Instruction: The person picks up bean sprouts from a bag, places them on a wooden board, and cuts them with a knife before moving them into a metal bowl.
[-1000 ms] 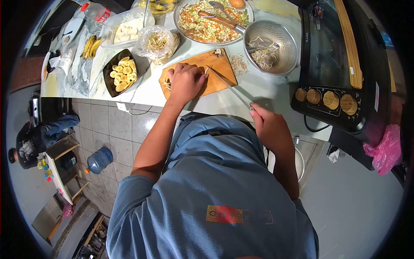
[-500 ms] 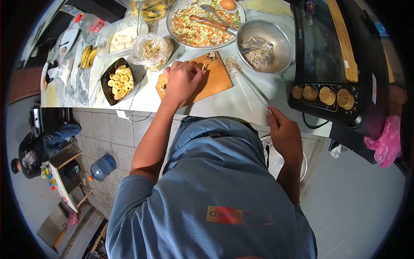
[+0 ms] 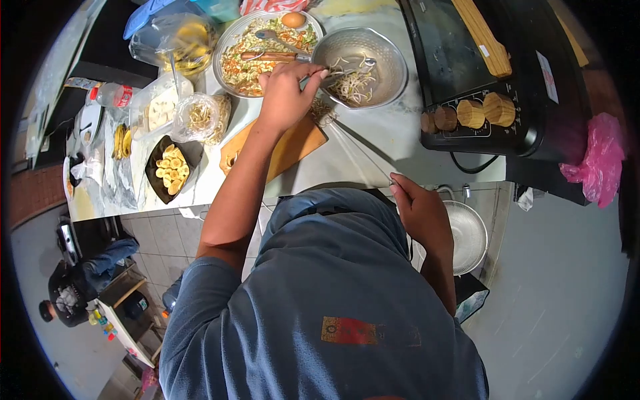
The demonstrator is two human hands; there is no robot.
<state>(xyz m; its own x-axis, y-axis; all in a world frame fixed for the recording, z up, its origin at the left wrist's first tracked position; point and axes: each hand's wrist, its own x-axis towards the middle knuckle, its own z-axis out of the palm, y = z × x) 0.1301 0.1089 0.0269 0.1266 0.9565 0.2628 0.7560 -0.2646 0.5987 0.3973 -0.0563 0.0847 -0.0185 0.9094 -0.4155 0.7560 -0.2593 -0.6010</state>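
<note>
My left hand (image 3: 288, 97) hovers at the near-left rim of a hammered metal bowl (image 3: 395, 70), thumb and fingers pinched; what they hold is too small to make out. Inside the bowl lie bean sprouts (image 3: 353, 88) and a spoon (image 3: 369, 63). Below that forearm is a wooden cutting board (image 3: 297, 148), partly covered. Off its right edge sits a small heap of thin sprout scraps (image 3: 323, 113). Low at the counter's front edge, my right hand (image 3: 425, 212) is closed on a long, thin, pale blade-like object (image 3: 363, 157) that points toward the scraps.
A platter of shredded vegetables (image 3: 233, 63) carries an egg (image 3: 293, 19) and a wooden-handled utensil. To the left stand a bag of sprouts (image 3: 200, 117), a tub of white pieces (image 3: 160, 110) and a dark bowl of sliced bananas (image 3: 172, 170). A toaster oven (image 3: 467, 87) occupies the right.
My left hand has gone from the cutting board up and right to the metal bowl's rim. My right hand still grips the thin object. The camera view has shifted.
</note>
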